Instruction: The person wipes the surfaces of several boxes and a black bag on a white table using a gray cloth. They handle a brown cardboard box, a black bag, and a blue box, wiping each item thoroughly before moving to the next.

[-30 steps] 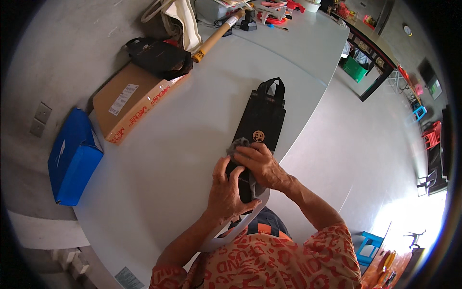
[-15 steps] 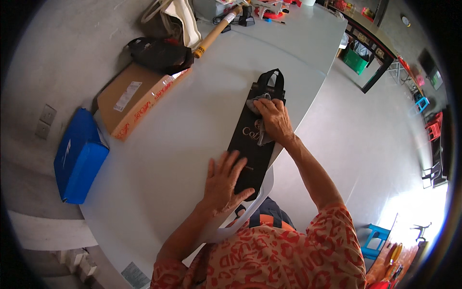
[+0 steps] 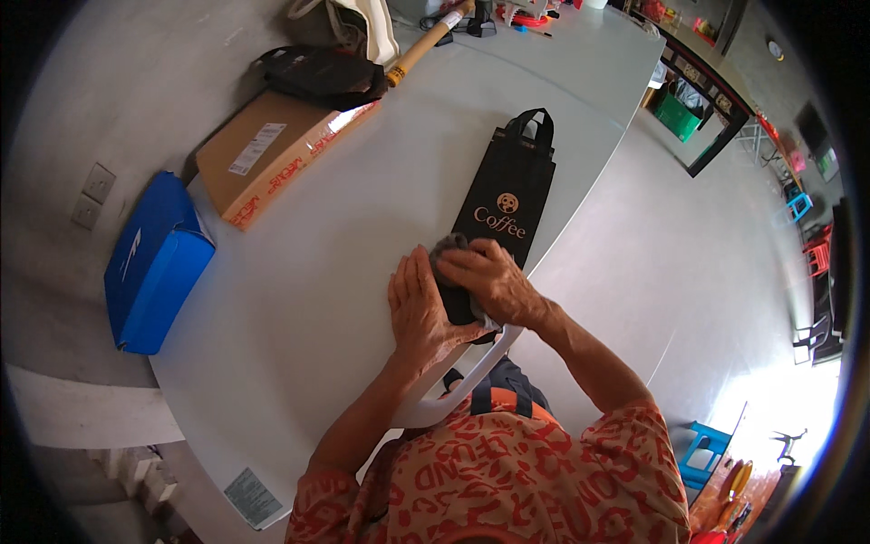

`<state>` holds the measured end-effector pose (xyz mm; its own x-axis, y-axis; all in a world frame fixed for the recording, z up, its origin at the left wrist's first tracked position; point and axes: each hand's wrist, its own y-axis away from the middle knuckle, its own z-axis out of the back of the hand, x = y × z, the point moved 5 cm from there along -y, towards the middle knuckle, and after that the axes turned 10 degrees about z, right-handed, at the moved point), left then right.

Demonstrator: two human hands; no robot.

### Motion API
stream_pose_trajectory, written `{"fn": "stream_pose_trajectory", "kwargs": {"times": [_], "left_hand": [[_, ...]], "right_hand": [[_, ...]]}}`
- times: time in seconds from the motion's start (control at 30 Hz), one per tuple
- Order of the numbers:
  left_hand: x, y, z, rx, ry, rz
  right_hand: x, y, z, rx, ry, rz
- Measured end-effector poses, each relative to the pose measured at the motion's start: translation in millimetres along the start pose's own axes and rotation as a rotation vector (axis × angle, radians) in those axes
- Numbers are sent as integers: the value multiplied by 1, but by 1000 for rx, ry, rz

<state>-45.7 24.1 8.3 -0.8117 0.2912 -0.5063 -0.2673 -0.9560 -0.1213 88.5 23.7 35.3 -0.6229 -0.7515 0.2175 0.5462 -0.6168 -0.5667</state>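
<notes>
A flat black bag [image 3: 518, 177] with a loop handle and gold print lies along the right edge of the pale table [image 3: 317, 272], its handle end away from me. My right hand [image 3: 494, 283] is closed on a grey cloth [image 3: 449, 245] and presses it on the bag's near half. Beside it, my left hand [image 3: 421, 313] lies flat with fingers stretched, at the bag's left edge and near end. Both hands cover much of the bag's near part.
On the left stand a blue box [image 3: 154, 263] and a brown carton [image 3: 263, 159], with a black bag [image 3: 322, 77] on top. Behind them are a cream bag [image 3: 372, 32] and a cardboard tube [image 3: 426, 47]. A white curved rim [image 3: 471, 381] sits between the table edge and my body.
My right hand has brought the cloth from the bag's handle end down to its near half. My left hand has shifted slightly up. The gold print is now uncovered.
</notes>
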Motion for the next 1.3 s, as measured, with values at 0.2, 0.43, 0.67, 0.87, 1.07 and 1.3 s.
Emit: {"fn": "stream_pose_trajectory", "kwargs": {"times": [0.2,0.43,0.67,0.87,1.07,1.3], "left_hand": [[-3,-2,5,79,-23,60],[1,2,-5,24,-102,-61],[-2,-3,0,52,-51,67],[-8,-16,6,130,-27,183],[-8,-30,17,176,-26,340],[-4,-32,21,96,37,456]], "right_hand": [[18,19,14,-1,-200,59],[-39,19,13,-109,178,-85],[-122,23,28,-167,389,-385],[-157,25,34,-226,380,-347],[-196,49,61,-268,294,-182],[-280,70,83,-242,438,-438]]}}
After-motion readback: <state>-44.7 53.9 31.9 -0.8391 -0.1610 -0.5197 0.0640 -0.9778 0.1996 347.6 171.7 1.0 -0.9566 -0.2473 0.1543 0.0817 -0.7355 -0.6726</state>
